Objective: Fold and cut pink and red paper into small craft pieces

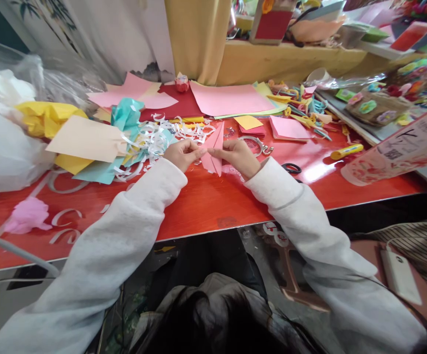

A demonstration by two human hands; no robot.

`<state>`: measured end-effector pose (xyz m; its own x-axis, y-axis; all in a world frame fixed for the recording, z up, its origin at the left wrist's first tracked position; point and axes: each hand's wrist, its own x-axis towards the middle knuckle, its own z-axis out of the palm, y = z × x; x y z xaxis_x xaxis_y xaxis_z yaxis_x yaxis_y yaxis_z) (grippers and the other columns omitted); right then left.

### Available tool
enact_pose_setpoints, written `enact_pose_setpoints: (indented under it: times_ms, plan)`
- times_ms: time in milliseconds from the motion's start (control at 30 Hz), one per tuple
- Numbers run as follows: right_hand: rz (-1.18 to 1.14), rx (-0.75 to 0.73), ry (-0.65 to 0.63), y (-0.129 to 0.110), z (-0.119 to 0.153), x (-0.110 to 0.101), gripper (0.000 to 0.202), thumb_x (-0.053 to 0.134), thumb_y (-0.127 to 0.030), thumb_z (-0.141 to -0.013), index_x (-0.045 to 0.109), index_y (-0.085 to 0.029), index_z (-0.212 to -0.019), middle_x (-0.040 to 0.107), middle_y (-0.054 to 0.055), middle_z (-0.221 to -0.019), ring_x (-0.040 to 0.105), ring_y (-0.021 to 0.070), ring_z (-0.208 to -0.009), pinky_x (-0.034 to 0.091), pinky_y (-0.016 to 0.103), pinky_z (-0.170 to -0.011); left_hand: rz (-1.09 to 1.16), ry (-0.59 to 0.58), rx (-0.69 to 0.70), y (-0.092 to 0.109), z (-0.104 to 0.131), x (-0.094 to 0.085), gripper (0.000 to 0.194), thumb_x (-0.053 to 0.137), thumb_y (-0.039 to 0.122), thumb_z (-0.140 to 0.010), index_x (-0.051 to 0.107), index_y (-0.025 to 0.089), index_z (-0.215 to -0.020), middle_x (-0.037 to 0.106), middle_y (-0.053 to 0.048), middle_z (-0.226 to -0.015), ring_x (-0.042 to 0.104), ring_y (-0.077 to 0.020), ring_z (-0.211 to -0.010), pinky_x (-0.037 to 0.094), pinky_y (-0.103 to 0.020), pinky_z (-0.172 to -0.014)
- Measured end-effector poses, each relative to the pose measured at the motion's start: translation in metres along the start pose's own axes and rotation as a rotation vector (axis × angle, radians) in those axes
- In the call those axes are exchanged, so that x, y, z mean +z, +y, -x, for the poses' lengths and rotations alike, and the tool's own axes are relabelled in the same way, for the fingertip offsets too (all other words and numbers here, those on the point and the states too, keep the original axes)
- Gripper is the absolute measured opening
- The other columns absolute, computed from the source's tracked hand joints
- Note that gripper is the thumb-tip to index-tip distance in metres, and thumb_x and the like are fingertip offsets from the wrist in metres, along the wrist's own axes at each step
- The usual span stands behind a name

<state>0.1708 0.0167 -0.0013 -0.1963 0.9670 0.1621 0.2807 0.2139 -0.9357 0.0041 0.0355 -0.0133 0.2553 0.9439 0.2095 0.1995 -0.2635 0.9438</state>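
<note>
Between my two hands, just above the red tabletop (198,211), is a folded pink sheet of paper (216,137) with pointed ends and crease lines. My left hand (184,153) pinches its left side between thumb and fingers. On the opposite side, my right hand (240,156) pinches the paper too, fingertips pressed near its middle. The two sets of fingertips are close together and hide part of the folds. Curly white paper strips (157,135) lie beyond my left hand. Near my right hand rests a clear round ring (252,144) with small metal pieces.
Small pink sheets (290,129), black-handled scissors (292,168) and a yellow marker (347,151) lie to the right. A tall printed cup (393,147) leans at the right edge. Beige paper (88,138), a plastic bag (3,147) and crumpled pink paper (28,215) occupy the left.
</note>
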Motion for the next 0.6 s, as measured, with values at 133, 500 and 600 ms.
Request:
enact_pose_setpoints:
  times_ms: [133, 500, 600]
  plan:
    - [0.006, -0.024, -0.017, 0.0, 0.0, -0.001, 0.033, 0.061, -0.028, -0.074, 0.043, -0.014, -0.051, 0.032, -0.007, -0.048, 0.027, 0.0029, -0.045, 0.025, 0.02, -0.043, 0.052, -0.004, -0.022, 0.001, -0.001, 0.0, 0.021, 0.066, 0.025, -0.068, 0.051, 0.014, -0.058, 0.055, 0.003, -0.055, 0.055, -0.0079, -0.055, 0.048, -0.022, -0.058]
    - [0.046, -0.095, -0.018, 0.004, -0.002, -0.003, 0.034, 0.063, -0.035, -0.072, 0.043, -0.014, -0.053, 0.032, -0.007, -0.049, 0.026, 0.0034, -0.046, 0.02, 0.021, -0.043, 0.194, -0.057, -0.207, 0.01, 0.002, 0.004, 0.021, 0.066, 0.024, -0.07, 0.049, 0.013, -0.063, 0.056, 0.003, -0.056, 0.057, -0.0086, -0.054, 0.052, -0.025, -0.057]
    - [0.069, -0.113, -0.029, 0.004, -0.002, -0.004, 0.035, 0.063, -0.037, -0.071, 0.043, -0.015, -0.053, 0.031, -0.007, -0.05, 0.025, 0.0037, -0.047, 0.018, 0.022, -0.043, 0.211, -0.13, -0.221, 0.013, 0.005, 0.004, 0.022, 0.066, 0.023, -0.07, 0.047, 0.014, -0.066, 0.057, 0.003, -0.055, 0.059, -0.0093, -0.053, 0.053, -0.026, -0.057]
